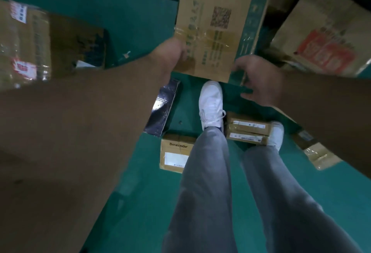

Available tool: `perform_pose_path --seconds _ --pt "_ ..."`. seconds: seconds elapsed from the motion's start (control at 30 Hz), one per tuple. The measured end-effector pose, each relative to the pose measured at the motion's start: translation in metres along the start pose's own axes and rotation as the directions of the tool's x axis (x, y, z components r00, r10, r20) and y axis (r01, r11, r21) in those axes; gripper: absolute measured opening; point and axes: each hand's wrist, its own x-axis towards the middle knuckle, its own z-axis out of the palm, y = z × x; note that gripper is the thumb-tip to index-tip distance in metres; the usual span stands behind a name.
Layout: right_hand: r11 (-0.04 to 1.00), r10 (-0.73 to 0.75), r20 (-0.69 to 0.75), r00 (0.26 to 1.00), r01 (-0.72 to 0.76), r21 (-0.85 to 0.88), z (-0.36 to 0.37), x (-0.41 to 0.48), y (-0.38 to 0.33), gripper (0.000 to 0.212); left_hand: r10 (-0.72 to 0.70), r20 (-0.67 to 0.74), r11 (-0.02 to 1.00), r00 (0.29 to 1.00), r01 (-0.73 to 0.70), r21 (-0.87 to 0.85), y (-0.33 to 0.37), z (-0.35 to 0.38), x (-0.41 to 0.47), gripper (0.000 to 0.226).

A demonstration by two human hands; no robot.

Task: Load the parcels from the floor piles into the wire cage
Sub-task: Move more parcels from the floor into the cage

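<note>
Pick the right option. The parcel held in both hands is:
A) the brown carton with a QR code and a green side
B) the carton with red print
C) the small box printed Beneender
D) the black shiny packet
A: the left hand and the right hand grip the lower corners of the brown carton, whose QR code faces the camera.

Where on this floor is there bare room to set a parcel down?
Widest bare green floor: upper left, between the tape-wrapped brown carton and the QR-printed cardboard box. Another patch lies at the lower right, beside the grey-trousered legs. Crowded around the white shoes: shiny black flat parcel, brown Beneender-marked box, two small labelled brown boxes.
</note>
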Motion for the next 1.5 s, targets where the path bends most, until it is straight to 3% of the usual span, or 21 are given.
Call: perform_pose_path --seconds 0.13,0.2,0.27,0.33,0.43,0.6,0.73,0.93,1.03,1.23,1.33,1.4,1.5 --pt "0.997 -0.065 0.019 0.998 0.064 0.052 -0.001 -0.032 0.013 0.022 0.083 -0.042 0.972 0.996 -0.09 -0.218 -0.009 -0.014 -0.057 0.017" --pt "0.994 -0.095 0.035 0.995 0.092 0.063 -0.005 -0.068 0.011 0.037 0.09 -0.095 0.949 0.991 -0.114 -0.294 -0.013 -0.023 -0.109 0.01" --pt "0.984 -0.175 0.073 0.982 0.172 0.048 -0.011 -0.113 0.001 0.051 0.118 -0.129 0.911 0.985 -0.159 -0.38 -0.021 -0.033 -0.155 0.019" --pt "0.956 -0.288 0.142 0.947 0.292 -0.006 -0.021 -0.164 -0.011 0.045 0.162 -0.17 0.858 0.972 -0.223 -0.463 -0.03 -0.04 -0.212 0.032" --pt "0.901 -0.363 0.241 0.9 0.405 -0.155 -0.034 -0.252 -0.021 0.042 0.265 -0.248 0.751 0.932 -0.361 -0.553 -0.045 -0.042 -0.319 0.015" --pt "0.805 -0.366 0.305 0.879 0.463 -0.369 -0.024 -0.398 -0.01 0.057 0.304 -0.326 0.55 0.895 -0.444 -0.707 -0.101 -0.043 -0.481 0.081" --pt "0.7 -0.396 0.417 0.818 0.563 -0.44 0.009 -0.497 0.025 0.047 0.214 -0.469 0.378 0.857 -0.516 -0.769 -0.17 -0.042 -0.58 0.094" --pt "0.55 -0.315 0.568 0.76 0.634 -0.544 0.086 -0.576 0.119 0.036 -0.023 -0.554 0.178 0.832 -0.542 -0.821 -0.301 -0.031 -0.676 0.096" --pt "0.528 -0.234 0.611 0.756 0.626 -0.573 0.131 -0.593 0.177 0.03 -0.111 -0.549 0.083 0.828 -0.543 -0.836 -0.374 -0.025 -0.702 0.084" --pt "0.349 -0.114 0.659 0.744 0.651 -0.674 0.239 -0.618 0.332 0.05 -0.248 -0.536 -0.074 0.807 -0.567 -0.82 -0.558 -0.041 -0.744 0.088" --pt "0.298 -0.083 0.688 0.721 0.677 -0.673 0.3 -0.646 0.42 0.046 -0.287 -0.542 -0.123 0.79 -0.591 -0.797 -0.657 -0.057 -0.778 0.086" --pt "0.265 -0.044 0.702 0.711 0.686 -0.678 0.332 -0.667 0.468 0.043 -0.324 -0.553 -0.103 0.768 -0.609 -0.786 -0.71 -0.064 -0.804 0.082" --pt "0.187 0.036 0.722 0.691 0.705 -0.684 0.375 -0.699 0.539 0.054 -0.402 -0.571 -0.151 0.716 -0.667 -0.729 -0.787 -0.07 -0.842 0.073"
